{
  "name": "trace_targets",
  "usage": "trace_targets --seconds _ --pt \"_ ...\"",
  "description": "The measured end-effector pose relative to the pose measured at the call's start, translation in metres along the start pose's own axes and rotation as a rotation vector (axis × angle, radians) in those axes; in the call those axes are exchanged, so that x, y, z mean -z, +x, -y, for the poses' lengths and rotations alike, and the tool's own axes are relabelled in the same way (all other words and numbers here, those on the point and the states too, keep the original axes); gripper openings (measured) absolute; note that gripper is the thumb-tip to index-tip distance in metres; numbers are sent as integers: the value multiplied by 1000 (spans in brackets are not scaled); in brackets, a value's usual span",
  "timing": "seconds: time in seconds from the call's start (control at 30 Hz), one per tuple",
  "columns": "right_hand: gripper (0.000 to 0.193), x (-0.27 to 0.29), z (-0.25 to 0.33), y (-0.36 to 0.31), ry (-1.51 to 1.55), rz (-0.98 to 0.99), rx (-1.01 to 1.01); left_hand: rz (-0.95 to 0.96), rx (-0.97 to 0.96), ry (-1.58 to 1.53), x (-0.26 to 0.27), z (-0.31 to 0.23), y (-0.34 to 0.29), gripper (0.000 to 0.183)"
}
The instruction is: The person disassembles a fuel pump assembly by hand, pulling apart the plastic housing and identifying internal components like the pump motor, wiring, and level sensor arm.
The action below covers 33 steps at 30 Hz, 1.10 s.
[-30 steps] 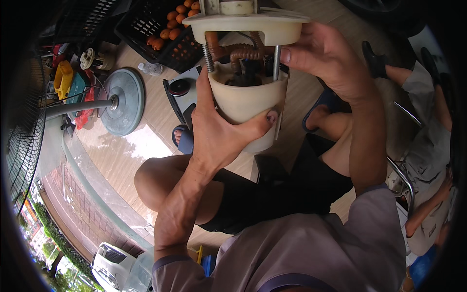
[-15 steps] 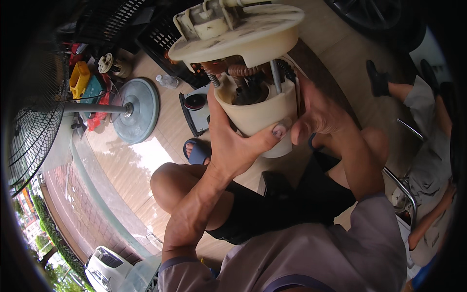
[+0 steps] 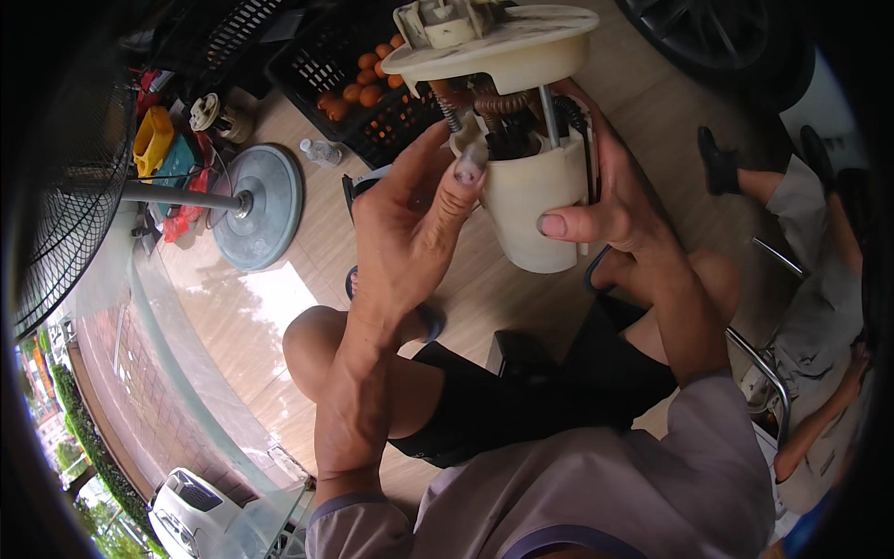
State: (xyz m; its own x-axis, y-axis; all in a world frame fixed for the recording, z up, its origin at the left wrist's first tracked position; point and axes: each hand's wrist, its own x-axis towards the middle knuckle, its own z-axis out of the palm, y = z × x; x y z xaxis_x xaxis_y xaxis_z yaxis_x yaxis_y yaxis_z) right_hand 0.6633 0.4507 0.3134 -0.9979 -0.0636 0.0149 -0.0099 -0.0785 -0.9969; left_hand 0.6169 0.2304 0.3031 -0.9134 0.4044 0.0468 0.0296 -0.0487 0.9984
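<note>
Canister assembly of cream plastic is held off the floor, in front of the seated person, by both hands. Left hand grasps the cup at its left side, thumb laid at the rim; its remaining fingers are partly hidden. Right hand grips the opposite side, fingers mostly behind, thumb pressed across the front wall. Neither hand is released. The round flange stands apart above the cup, with a metal rod at right and a coil spring at left between the two. Brown corrugated tubing shows in the gap.

Along the upper edge of the visible floor sits a black crate containing orange round fruit. A clear bottle is near the crate's left side. Toward the floor's upper left corner are a round grey fan base, a yellow container and a second cream assembly. A dark wheel occupies the floor's upper right corner. Another person, in light grey clothing, is at the right edge.
</note>
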Motion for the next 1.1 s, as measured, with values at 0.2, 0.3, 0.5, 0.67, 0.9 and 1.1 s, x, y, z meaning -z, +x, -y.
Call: trace_targets --seconds 0.2,0.3,0.5,0.67,0.9,1.1 --pt "127 -3 -7 -2 0 -32 54 -254 -380 295 10 -7 8 39" --pt "126 0 -13 -2 -57 -28 93 -210 -524 406 7 -15 9 37" --pt "122 -4 -6 -9 -177 -2 111 -65 -311 403 11 -13 13 26" --pt "121 -7 4 -11 -266 -2 91 -87 -178 330 7 -15 2 16" --pt "116 -4 1 -10 -419 -35 163 -207 -115 210 -1 -16 -3 18" --pt "120 -9 6 -12 -414 70 70 -8 -104 -11 4 -11 2 37"
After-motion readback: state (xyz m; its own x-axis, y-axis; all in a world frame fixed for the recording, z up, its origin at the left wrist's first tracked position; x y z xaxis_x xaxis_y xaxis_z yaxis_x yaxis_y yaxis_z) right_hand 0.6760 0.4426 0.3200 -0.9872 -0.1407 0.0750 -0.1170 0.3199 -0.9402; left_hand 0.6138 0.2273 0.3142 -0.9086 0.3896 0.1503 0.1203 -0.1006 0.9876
